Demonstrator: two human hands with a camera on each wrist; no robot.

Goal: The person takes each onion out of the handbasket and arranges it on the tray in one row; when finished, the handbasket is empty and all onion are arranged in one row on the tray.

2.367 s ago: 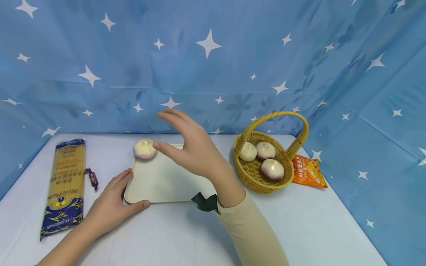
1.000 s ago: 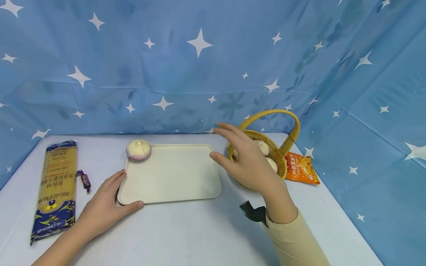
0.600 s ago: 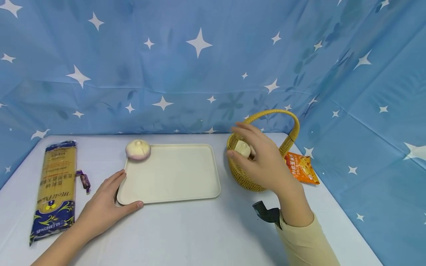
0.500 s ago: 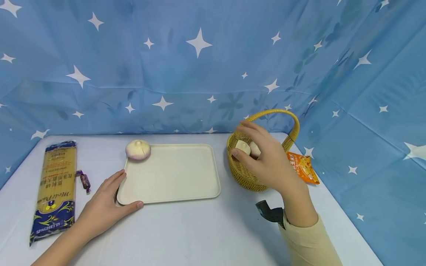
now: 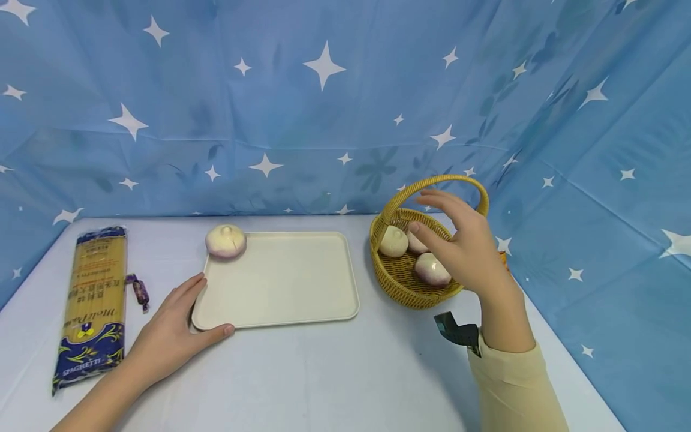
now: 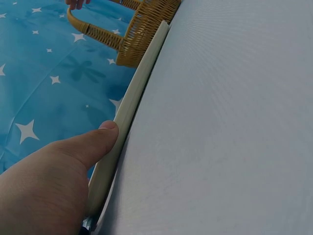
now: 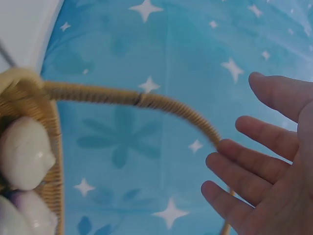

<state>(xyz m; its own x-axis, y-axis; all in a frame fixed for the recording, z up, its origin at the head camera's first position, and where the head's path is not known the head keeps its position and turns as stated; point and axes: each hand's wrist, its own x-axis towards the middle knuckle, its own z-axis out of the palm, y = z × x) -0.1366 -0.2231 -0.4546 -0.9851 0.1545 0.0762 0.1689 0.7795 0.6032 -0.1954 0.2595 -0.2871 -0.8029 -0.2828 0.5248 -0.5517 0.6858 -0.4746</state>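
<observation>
Head view: table, then tray as landmark, left hand resting on its near-left corner, thumb against the rim, fingers relaxed. 1 bun sits on the tray's far-left corner. Right of the tray, basket holds 3 buns. Right hand hovers over them under the handle, grip spread, holding nothing. Judged step: reaching for a basket bun; next move calls for lowering and closing fingers around 1.

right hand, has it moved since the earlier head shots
Yes. The right hand has gone rightward from above the tray to over the basket, open above the buns; the tray has stayed put.
</observation>
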